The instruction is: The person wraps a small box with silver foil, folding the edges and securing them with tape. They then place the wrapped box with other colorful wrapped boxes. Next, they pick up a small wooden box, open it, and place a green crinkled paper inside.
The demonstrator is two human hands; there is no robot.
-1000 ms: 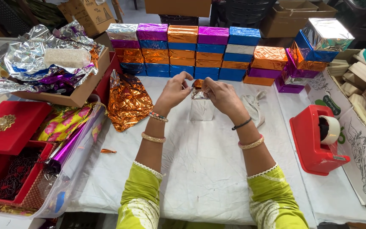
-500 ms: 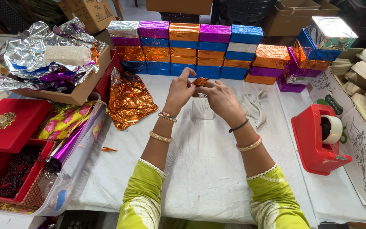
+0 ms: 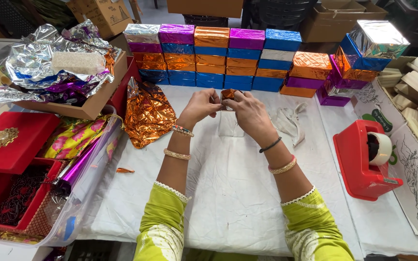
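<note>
**A:** What were the hands doing in the middle of the frame?

**B:** Both were raised together over the white table cover [image 3: 228,193], just above centre. The left hand [image 3: 200,105] and the right hand [image 3: 248,112] met around a small orange foil piece [image 3: 228,93], fingers curled in and pinching it from either side. Only a sliver of the foil showed between the fingertips.

**A:** So neither hand was open?

**B:** No, both were closed on that piece, the left from the left side, the right from the right with its thumb tucked under.

**A:** Anything right beneath them?

**B:** A clear, flat plastic piece [image 3: 231,125] lay on the cover just below the hands; I could not tell whether it touched them.

**A:** And around that?

**B:** Left of the hands a crumpled orange foil sheet [image 3: 148,113] lay partly on the cover. Behind, across the top of the frame, stood a stacked row of foil-wrapped boxes [image 3: 218,58] in silver, purple, orange and blue. At the right, a red tape dispenser [image 3: 364,159] sat well apart from the hands. At the upper left, a cardboard box [image 3: 90,108] held loose silver and purple foil, and below it at the left edge lay a red lidded case [image 3: 18,145].
</note>
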